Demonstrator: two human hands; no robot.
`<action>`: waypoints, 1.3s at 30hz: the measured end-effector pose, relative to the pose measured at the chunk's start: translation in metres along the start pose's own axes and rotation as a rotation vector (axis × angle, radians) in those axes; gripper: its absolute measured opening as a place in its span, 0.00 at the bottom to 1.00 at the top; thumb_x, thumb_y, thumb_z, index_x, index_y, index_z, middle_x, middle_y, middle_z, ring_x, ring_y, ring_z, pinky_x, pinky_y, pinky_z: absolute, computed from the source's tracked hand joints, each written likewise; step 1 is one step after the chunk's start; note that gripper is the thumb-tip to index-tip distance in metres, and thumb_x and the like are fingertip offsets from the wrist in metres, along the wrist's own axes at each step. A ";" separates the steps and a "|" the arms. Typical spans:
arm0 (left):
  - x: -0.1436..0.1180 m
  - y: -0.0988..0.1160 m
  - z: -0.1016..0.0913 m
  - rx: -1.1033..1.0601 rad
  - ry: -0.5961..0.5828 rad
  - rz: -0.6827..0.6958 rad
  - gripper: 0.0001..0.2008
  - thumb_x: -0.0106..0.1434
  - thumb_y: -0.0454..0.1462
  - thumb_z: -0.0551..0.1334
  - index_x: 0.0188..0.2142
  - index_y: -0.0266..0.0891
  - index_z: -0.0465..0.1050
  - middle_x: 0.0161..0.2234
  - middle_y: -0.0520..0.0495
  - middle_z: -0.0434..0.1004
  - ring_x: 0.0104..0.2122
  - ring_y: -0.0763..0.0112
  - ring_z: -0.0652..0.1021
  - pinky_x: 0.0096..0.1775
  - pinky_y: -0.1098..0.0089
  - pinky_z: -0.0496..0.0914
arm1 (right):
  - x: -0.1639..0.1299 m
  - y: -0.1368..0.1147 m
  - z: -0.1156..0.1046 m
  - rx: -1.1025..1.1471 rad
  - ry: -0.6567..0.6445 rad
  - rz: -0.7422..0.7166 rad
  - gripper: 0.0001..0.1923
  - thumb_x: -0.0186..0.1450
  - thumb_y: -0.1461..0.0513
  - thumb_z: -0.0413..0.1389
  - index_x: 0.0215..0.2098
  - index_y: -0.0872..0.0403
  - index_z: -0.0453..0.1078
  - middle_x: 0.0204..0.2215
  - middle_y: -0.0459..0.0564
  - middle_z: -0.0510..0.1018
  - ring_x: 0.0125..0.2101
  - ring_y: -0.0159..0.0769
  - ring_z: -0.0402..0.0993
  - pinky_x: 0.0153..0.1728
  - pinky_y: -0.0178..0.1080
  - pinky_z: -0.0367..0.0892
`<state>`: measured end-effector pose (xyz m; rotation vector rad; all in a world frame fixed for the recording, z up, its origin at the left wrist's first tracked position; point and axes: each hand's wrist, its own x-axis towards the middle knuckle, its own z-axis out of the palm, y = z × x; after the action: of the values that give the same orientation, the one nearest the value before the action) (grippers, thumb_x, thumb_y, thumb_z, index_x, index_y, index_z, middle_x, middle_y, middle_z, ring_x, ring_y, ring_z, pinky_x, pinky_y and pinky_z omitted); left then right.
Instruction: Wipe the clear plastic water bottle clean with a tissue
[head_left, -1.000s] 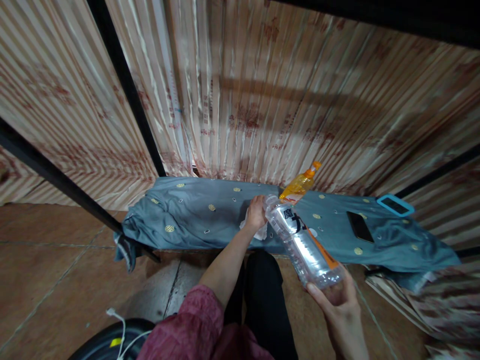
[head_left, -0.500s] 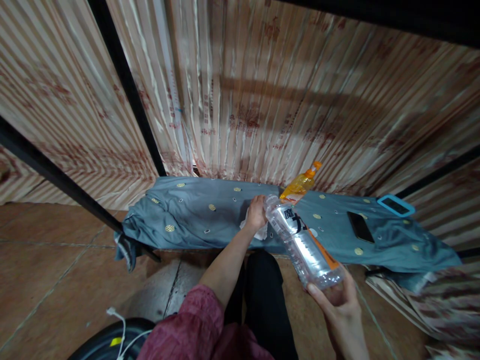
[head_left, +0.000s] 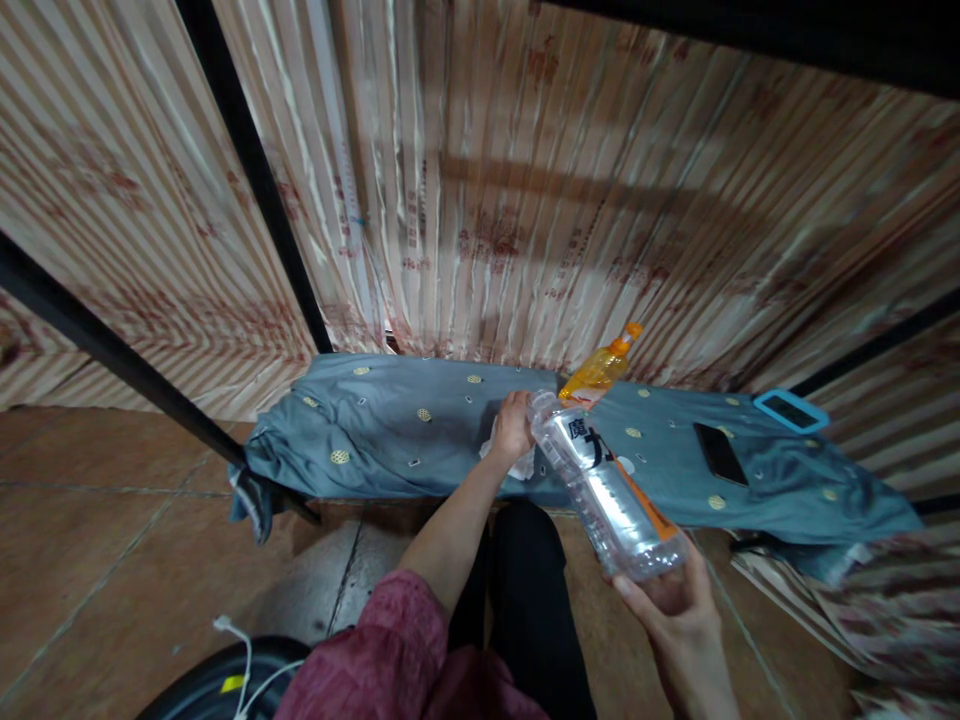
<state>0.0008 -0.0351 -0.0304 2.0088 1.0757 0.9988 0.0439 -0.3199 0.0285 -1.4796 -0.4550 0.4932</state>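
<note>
A clear plastic bottle (head_left: 611, 490) with a silver and orange label and large black characters is held at a slant, its neck toward the upper left. My right hand (head_left: 679, 600) grips its base, thumb on the near side. Beside the bottle's neck is my left hand (head_left: 514, 428), fingers curled; whether it grips the neck or something else is hidden. White crumpled tissue or cloth (head_left: 523, 468) shows below and around the left hand. Behind the bottle, a yellow pump bottle (head_left: 596, 375) with an orange top leans at an angle on the cloth-covered bench (head_left: 390, 400).
A black phone (head_left: 720, 454) and a blue-framed device (head_left: 792, 411) lie toward the bench's right end. Dark metal poles (head_left: 259, 180) stand at the left, before striped curtains (head_left: 495, 200). At the lower left, a round black object (head_left: 202, 690) with a white cable rests on the floor.
Almost nothing differs. The bottle's base and my right hand have shifted very slightly; my left hand stays where it was.
</note>
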 end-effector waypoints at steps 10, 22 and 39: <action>0.001 0.003 -0.001 0.025 -0.003 -0.021 0.14 0.65 0.37 0.69 0.50 0.38 0.77 0.50 0.39 0.81 0.52 0.54 0.80 0.56 0.57 0.75 | 0.014 0.002 -0.011 -0.079 -0.023 0.020 0.52 0.43 0.53 0.81 0.61 0.52 0.66 0.54 0.58 0.84 0.51 0.52 0.84 0.49 0.45 0.79; 0.001 0.002 0.000 0.032 -0.005 -0.011 0.16 0.63 0.33 0.68 0.50 0.38 0.76 0.51 0.39 0.81 0.52 0.54 0.80 0.56 0.57 0.75 | 0.012 0.000 -0.007 -0.085 -0.018 -0.016 0.49 0.46 0.53 0.80 0.61 0.52 0.66 0.53 0.56 0.84 0.49 0.50 0.84 0.49 0.43 0.80; 0.001 -0.001 0.002 0.034 0.001 -0.012 0.16 0.64 0.35 0.69 0.51 0.40 0.76 0.51 0.40 0.81 0.53 0.55 0.80 0.57 0.59 0.75 | 0.011 -0.001 -0.010 -0.141 -0.026 -0.003 0.52 0.45 0.52 0.80 0.63 0.55 0.66 0.56 0.59 0.82 0.52 0.53 0.82 0.52 0.44 0.78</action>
<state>0.0025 -0.0342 -0.0313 2.0269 1.1112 0.9817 0.0587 -0.3213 0.0291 -1.6097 -0.5208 0.4863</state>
